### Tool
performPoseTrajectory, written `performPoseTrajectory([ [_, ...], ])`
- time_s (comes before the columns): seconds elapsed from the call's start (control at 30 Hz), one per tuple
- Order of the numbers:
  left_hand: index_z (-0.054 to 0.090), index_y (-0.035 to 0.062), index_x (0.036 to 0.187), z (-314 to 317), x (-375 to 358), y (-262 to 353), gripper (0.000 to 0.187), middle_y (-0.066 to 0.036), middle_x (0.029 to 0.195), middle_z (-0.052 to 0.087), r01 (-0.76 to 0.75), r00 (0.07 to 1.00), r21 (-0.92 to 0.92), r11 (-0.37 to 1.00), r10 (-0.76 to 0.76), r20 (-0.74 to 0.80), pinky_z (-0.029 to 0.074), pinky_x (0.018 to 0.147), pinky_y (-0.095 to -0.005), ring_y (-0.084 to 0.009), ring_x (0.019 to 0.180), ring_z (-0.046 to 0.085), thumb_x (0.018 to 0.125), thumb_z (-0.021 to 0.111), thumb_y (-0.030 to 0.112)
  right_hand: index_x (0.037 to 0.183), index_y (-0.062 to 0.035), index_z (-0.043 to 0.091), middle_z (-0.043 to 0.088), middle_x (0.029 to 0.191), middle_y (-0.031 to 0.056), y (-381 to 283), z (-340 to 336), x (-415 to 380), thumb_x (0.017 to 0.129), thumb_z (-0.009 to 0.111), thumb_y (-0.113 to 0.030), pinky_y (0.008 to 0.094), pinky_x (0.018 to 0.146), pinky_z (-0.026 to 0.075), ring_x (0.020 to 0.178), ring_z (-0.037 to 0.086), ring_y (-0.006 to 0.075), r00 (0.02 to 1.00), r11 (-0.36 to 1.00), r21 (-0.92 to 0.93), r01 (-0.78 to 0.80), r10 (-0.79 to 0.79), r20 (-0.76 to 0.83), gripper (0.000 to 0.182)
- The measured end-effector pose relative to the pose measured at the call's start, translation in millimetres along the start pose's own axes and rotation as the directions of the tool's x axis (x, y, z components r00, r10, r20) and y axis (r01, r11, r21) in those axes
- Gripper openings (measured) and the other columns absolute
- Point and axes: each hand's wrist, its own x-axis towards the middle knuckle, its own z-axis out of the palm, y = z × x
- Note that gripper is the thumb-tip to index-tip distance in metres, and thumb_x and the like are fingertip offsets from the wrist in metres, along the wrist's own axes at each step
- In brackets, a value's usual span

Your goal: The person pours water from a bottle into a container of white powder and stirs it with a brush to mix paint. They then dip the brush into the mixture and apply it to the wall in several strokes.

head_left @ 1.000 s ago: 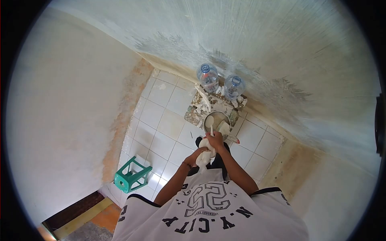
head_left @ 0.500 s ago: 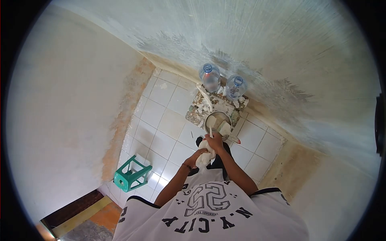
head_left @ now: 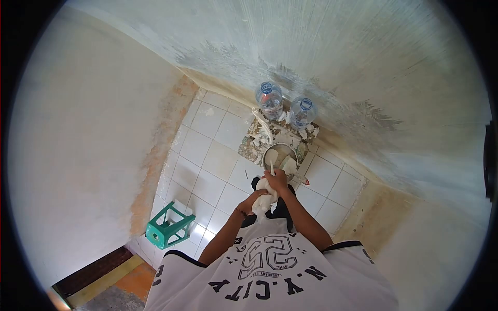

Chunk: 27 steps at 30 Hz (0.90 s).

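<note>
Both my hands are closed around a soft white bag-like bundle (head_left: 262,203), held in front of my waist. My right hand (head_left: 277,181) grips its narrow neck, and a pointed white end sticks up past the fingers. Lower down, my left hand (head_left: 251,203), with a bracelet at the wrist, wraps the fuller part. Just beyond my right hand stands a round pot (head_left: 280,146) holding pale material and white pieces; my hand hides part of its near side. A tool-like object with a red end (head_left: 305,181) lies beside the pot.
Two large clear bottles (head_left: 269,103) (head_left: 303,114) stand against the wall on a stained, white-splattered board (head_left: 252,146). A crumpled white strip (head_left: 263,126) lies there too. To the left is a green plastic stool (head_left: 168,228) on the white floor tiles (head_left: 218,158).
My hands stay on the white bundle with only a slight shift of the fingers. The whole view has drifted a little.
</note>
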Motion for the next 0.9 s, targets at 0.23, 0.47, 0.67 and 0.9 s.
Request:
performPoseTrajectory([
  [0.23,0.058,0.0079,0.125,-0.1,-4.1,-1.5,0.035,-0.006,0.110,0.064,-0.170,0.985,0.395,0.903,0.167,0.044,0.057,0.088,-0.0311,-0.0150,0.098,0.066,0.095,0.067,0.023,0.091,0.0016,0.074,0.076,0.078,0.0124,4.4,2.5,0.4,0.089,0.068,-0.018,0.0336,0.073,0.056,0.074,0.074,0.0198,0.999,0.997,0.079,0.022,-0.024,0.023,0.021],
  [0.47,0.062,0.0033,0.119,-12.0,19.0,1.6,0.025,-0.007,0.112,0.063,-0.057,0.996,0.425,0.903,0.023,0.085,0.053,0.090,-0.0312,-0.0150,0.103,0.062,0.100,0.055,0.018,0.101,0.0029,0.071,0.074,0.079,0.0092,-5.2,-0.6,-8.7,0.095,0.065,-0.017,0.0288,0.074,0.054,0.077,0.071,0.0157,0.994,0.964,0.243,0.105,-0.103,-0.024,0.022],
  [0.67,0.064,0.0030,0.116,-20.8,22.3,-14.8,0.025,-0.006,0.109,0.065,-0.335,0.942,0.638,0.693,0.234,0.240,0.054,0.085,-0.0300,-0.0131,0.099,0.065,0.100,0.054,0.020,0.106,0.0020,0.068,0.073,0.076,0.0099,-4.0,-3.0,-14.8,0.105,0.055,-0.037,0.0268,0.065,0.047,0.065,0.062,0.0119,0.986,0.972,0.172,0.162,-0.155,-0.054,0.041],
  [0.9,0.067,0.0016,0.112,-6.8,25.0,-10.6,0.026,-0.005,0.108,0.068,-0.217,0.976,0.535,0.817,0.178,0.125,0.055,0.086,-0.0319,-0.0139,0.097,0.067,0.099,0.057,0.022,0.099,0.0027,0.064,0.064,0.071,0.0072,-31.7,-1.0,-29.4,0.106,0.056,-0.030,0.0294,0.062,0.044,0.062,0.055,0.0110,0.915,0.925,0.102,0.367,-0.340,-0.215,0.034],
])
